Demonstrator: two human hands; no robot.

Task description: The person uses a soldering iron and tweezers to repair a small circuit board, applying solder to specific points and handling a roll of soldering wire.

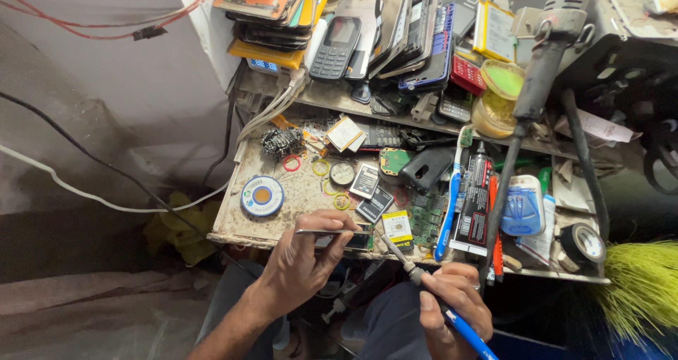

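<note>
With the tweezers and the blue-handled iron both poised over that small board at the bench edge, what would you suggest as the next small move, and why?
Probably bring the soldering iron tip a little further left onto the small circuit board. The left hand holds tweezers with their tips at the board, while the right hand holds the iron with its tip just short of it, beside a yellow-labelled battery.

solder spool (262,195) left, toothbrush (452,194) right of circuit board (426,219)

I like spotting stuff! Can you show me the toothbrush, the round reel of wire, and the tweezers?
toothbrush (450,198): head view, on the blue and white handle.
reel of wire (262,195): head view, on the flat round face of the spool.
tweezers (326,231): head view, on the thin metal arms held by the left hand (304,265).
</note>
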